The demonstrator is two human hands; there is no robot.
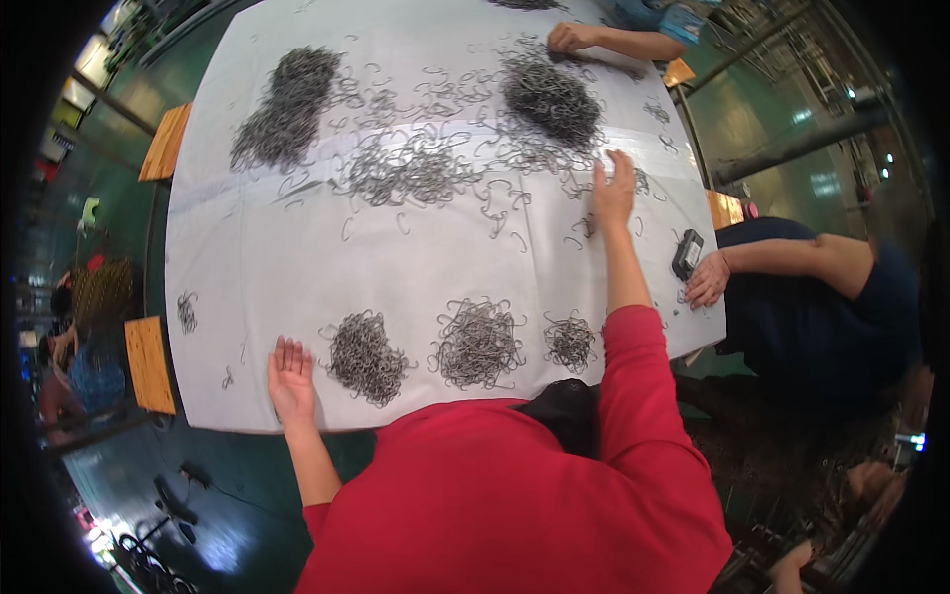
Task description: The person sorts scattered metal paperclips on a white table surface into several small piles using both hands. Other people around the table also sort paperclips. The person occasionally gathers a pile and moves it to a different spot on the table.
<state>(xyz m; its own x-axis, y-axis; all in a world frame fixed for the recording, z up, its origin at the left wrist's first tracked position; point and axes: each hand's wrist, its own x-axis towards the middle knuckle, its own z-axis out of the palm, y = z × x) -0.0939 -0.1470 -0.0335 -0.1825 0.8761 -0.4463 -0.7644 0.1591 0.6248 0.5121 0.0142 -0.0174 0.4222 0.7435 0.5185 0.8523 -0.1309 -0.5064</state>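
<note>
My left hand lies flat and open on the white table sheet, just left of a small heap of grey wire hooks. Two more small heaps, one in the middle and one to the right, lie along the near edge. My right hand reaches far forward with fingers spread, resting on scattered loose hooks below a big dark pile. It holds nothing that I can see.
Another large pile lies at the far left and a looser one mid-table. A person in dark blue sits at the right, a hand beside a small black device. Another person's hand rests at the far edge. Wooden stools stand on the left.
</note>
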